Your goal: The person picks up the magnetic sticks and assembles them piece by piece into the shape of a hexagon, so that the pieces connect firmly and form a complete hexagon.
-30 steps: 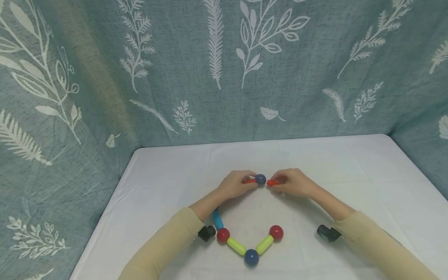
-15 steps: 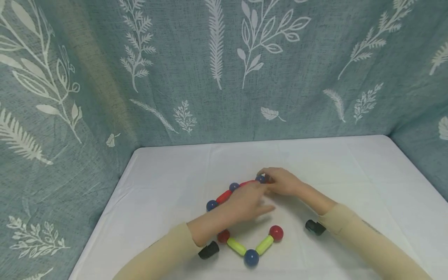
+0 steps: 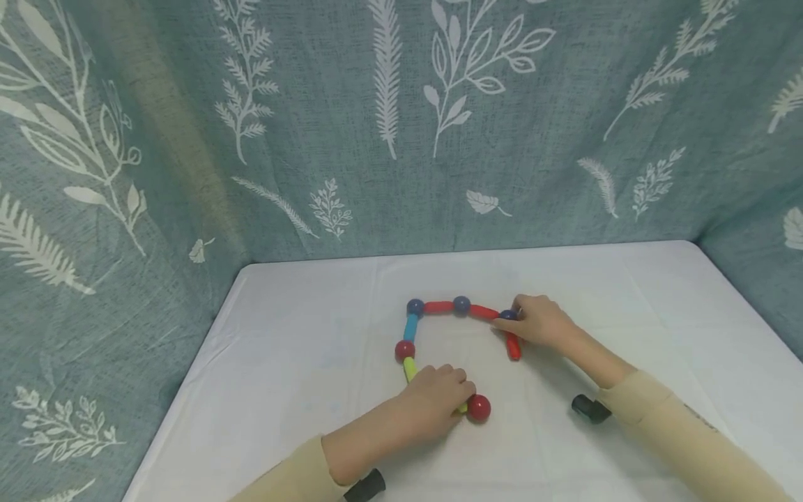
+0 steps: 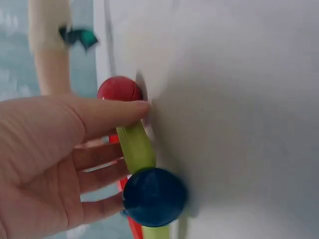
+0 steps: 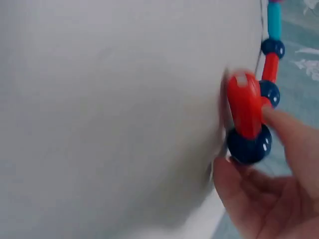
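A chain of magnetic rods and balls lies on the white table in the head view. My left hand (image 3: 434, 401) grips a yellow-green rod (image 4: 137, 149), thumb on one side and fingers on the other. That rod joins a red ball (image 3: 479, 408) to a blue ball (image 4: 154, 196), which the hand hides in the head view. My right hand (image 3: 541, 322) pinches the blue ball (image 5: 249, 145) at the chain's other end. From that ball a red rod (image 3: 513, 346) sticks out towards the near side, its tip free.
Between the hands the chain runs through a second yellow-green rod (image 3: 410, 368), a red ball (image 3: 404, 351), a light-blue rod (image 3: 410, 328), blue balls (image 3: 415, 307) and red rods (image 3: 438, 307). A patterned curtain (image 3: 401, 139) hangs behind the table (image 3: 301, 335).
The right hand's red rod now hangs from the end blue ball. My left hand has moved from the chain's far part to its near part. The chain has shifted and bent into a squarer outline.
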`<action>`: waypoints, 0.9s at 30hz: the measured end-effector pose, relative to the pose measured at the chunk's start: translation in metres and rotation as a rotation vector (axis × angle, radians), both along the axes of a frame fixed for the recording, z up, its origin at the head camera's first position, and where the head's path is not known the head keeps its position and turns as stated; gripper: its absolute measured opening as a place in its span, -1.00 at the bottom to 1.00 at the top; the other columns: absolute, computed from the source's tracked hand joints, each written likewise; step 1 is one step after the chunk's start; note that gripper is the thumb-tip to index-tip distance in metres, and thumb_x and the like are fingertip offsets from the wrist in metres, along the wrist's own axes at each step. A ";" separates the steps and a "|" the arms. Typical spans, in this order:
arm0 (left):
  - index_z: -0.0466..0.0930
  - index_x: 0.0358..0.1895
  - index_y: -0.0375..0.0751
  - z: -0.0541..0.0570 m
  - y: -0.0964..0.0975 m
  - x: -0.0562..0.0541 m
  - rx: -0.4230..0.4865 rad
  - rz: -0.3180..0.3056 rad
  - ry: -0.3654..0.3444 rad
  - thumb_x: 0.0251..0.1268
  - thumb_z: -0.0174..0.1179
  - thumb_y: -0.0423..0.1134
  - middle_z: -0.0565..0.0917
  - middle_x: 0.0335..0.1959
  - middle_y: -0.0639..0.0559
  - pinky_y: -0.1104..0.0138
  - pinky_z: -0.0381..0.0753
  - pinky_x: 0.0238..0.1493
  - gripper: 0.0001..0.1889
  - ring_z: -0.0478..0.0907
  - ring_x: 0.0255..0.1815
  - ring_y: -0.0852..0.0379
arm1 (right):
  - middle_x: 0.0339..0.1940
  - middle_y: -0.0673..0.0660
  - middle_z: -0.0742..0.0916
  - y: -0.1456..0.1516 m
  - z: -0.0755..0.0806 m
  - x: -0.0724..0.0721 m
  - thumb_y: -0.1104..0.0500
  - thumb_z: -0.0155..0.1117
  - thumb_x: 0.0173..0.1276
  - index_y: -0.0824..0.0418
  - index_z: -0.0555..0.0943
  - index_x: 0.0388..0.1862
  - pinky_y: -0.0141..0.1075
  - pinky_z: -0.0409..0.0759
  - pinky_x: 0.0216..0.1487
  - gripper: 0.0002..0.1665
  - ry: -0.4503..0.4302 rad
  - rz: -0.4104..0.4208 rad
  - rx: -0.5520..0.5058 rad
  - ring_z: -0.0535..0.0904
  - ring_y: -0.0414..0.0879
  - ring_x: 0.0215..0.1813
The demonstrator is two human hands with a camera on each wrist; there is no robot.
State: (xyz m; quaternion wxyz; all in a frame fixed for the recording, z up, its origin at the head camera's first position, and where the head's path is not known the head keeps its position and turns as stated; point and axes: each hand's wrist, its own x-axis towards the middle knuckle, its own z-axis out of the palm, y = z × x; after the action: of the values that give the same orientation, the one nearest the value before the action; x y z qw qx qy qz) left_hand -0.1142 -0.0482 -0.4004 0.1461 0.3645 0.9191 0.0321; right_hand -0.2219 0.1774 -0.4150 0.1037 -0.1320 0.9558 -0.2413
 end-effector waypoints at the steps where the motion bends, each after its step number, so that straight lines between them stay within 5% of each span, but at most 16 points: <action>1: 0.58 0.12 0.01 -0.001 -0.004 -0.001 0.019 0.006 -0.007 0.17 0.38 -0.04 0.59 -0.10 0.18 0.39 0.47 -0.16 -0.56 0.42 -0.17 0.26 | -0.19 0.19 0.66 0.005 0.000 0.002 -0.12 0.36 0.26 0.33 0.54 0.02 -0.14 0.58 -0.23 -0.40 0.042 0.057 0.016 0.57 0.03 -0.19; 5: 0.58 0.16 0.03 -0.006 -0.015 -0.005 0.170 0.070 -0.110 0.10 0.40 0.10 0.58 -0.13 0.23 0.44 0.47 -0.17 -0.46 0.42 -0.19 0.30 | 0.24 0.17 0.56 0.026 0.000 0.009 0.12 0.34 0.27 0.15 0.56 0.16 0.05 0.44 0.21 -0.53 0.295 0.437 0.067 0.41 0.12 0.27; 7: 0.61 0.12 0.01 -0.010 -0.017 -0.006 0.259 0.117 -0.157 0.15 0.37 0.10 0.56 -0.22 0.27 0.48 0.45 -0.23 -0.51 0.41 -0.25 0.32 | 0.23 0.11 0.58 0.032 -0.001 0.012 0.25 0.34 0.22 0.09 0.63 0.08 0.03 0.42 0.24 -0.59 0.389 0.609 0.086 0.39 0.09 0.29; 9: 0.63 0.07 -0.01 -0.014 -0.017 -0.008 0.332 0.169 -0.184 0.20 0.34 0.06 0.54 -0.31 0.29 0.48 0.42 -0.29 -0.59 0.39 -0.32 0.33 | 0.12 0.04 0.65 0.033 -0.002 0.014 0.29 0.36 0.20 0.06 0.69 -0.03 -0.02 0.46 0.20 -0.66 0.441 0.685 0.105 0.44 0.05 0.22; 16: 0.65 0.03 -0.09 -0.023 -0.012 -0.012 0.436 0.272 -0.171 0.22 0.34 0.04 0.61 -0.27 0.24 0.47 0.46 -0.23 -0.60 0.42 -0.30 0.31 | -0.10 -0.12 0.69 0.023 -0.007 0.022 0.20 0.49 0.17 -0.03 0.72 -0.14 -0.12 0.51 0.07 -0.73 0.367 0.640 0.002 0.43 -0.06 0.08; 27: 0.66 0.00 -0.12 -0.024 -0.002 -0.016 0.455 0.283 -0.155 0.20 0.36 0.00 0.64 -0.26 0.20 0.46 0.49 -0.21 -0.62 0.44 -0.31 0.31 | -0.14 -0.21 0.62 0.015 -0.012 0.036 0.14 0.47 0.21 -0.09 0.69 -0.14 -0.23 0.52 0.02 -0.75 0.252 0.617 -0.176 0.35 -0.17 0.05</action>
State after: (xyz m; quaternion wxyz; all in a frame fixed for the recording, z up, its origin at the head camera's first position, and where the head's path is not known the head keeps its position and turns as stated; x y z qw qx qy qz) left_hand -0.1301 -0.0504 -0.4241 0.1246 0.2525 0.9160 0.2858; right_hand -0.1860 0.1920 -0.4267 0.0411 -0.4520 0.8517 -0.2618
